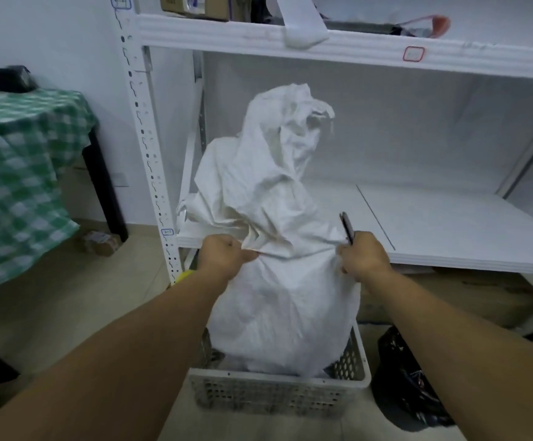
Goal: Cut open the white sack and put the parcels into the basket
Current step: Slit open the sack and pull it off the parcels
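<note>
**A:** White sack: where does it sit?

**B:** Its round lower bulge stands in the pale perforated basket on the floor and fills most of it. The crumpled upper part rises above the rim and leans back over the edge of the lower white shelf.

**A:** Anything else in the basket?

**B:** Something dark shows through the holes at its left side, but I cannot tell what it is.

**A:** And the hands?

**B:** Both are on the sack at its waist, above the basket. The left hand clenches a bunched fold on the sack's left side. The right hand grips the fabric on the right side, and a slim dark tool sticks up out of that same fist. The cloth between the two hands is pulled into a tight crease.

**A:** What is around it?

**B:** A black bag lies on the floor just right of the basket, and a cardboard box sits under the shelf. A table with a green checked cloth stands well apart on the left.
</note>
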